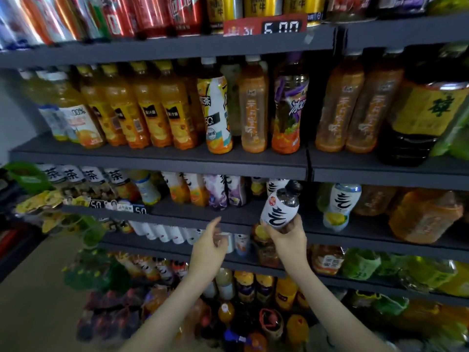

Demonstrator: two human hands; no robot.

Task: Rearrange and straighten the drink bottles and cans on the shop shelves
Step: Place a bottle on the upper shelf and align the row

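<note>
The right hand [289, 236] grips a tilted white-labelled bottle [278, 208] by its base. Left of it, the left hand [210, 241] is loosely open. Purple-labelled bottles [219, 191] stand above its fingertips, behind the shelf edge [177, 220].

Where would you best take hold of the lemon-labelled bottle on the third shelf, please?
Grip the lemon-labelled bottle round its white middle, from the front-left: it stands upright near the front, with bare shelf to its left and orange bottles crowding its right.

A bare strip of shelf [177, 211] is left open at the front, hemmed behind by purple-labelled bottles [223, 191], rightward by a lemon-labelled bottle [338, 207], and partly blocked by a held white-labelled bottle [278, 209].
</note>
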